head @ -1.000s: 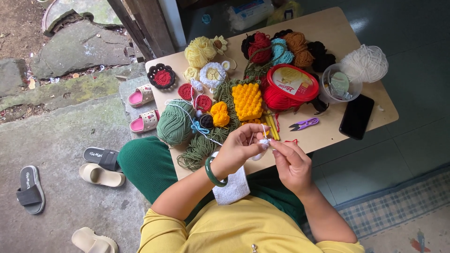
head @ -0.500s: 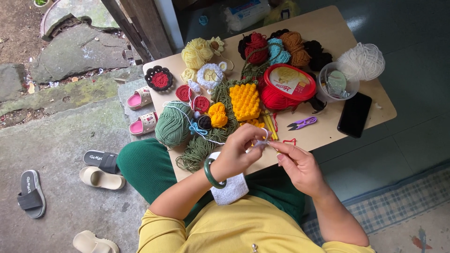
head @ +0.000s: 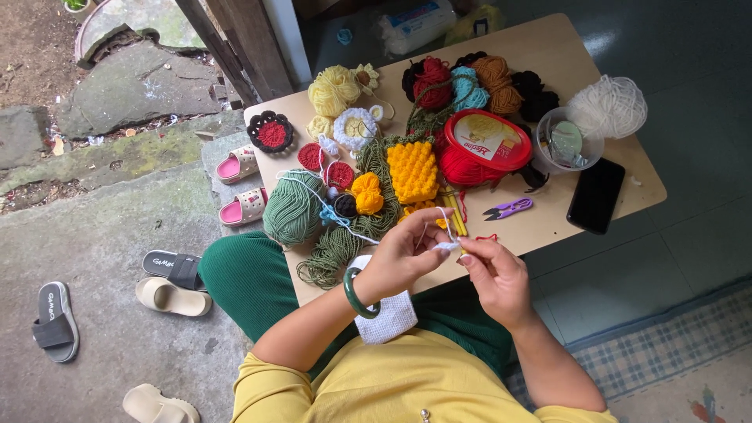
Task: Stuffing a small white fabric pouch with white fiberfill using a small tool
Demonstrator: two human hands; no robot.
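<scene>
Red-lidded round tub, dark phone

wooden table, concrete floor, perhaps daylight

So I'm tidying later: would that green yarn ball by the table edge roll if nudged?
Probably. The green yarn ball looks rounded, soft and light, so it could roll off the table. Its loose strand may drag a little.

On the table lie one green yarn ball, one purple snips, one black phone and one red-lidded tub, while at nine o'clock two pink slippers rest on the ground.
</scene>
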